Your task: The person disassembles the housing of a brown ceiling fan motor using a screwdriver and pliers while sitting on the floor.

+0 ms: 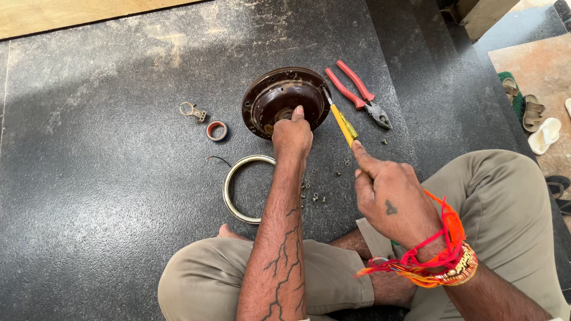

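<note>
Khaki-trousered crossed legs [250, 279] fill the bottom of the view, and above them come the two bare forearms. Right hand [389, 199], wrist wrapped in orange and red threads [437, 258], pinches the yellow-handled screwdriver [343, 123] between thumb and forefinger, its tip up at the rim of the dark brown round metal motor housing [285, 98]. Left hand [292, 135] reaches forward, fingers curled down onto the housing's centre; from behind, I cannot tell whether they grip something or just press.

Progress, as I judge it: well into taking things apart. A bright metal ring [234, 199] lies loose on the dark speckled stone floor [107, 178], small screws and nuts [315, 196] are scattered between the arms, and a small red-rimmed round part [216, 130] and a metal clip [193, 110] sit further left. Red-handled pliers [360, 95] lie beside the housing, untouched. The housing itself is not yet separated.

Hidden: the housing's hub behind the left hand, the screwdriver tip's exact seat. Sandals [538, 128] sit at far right.
</note>
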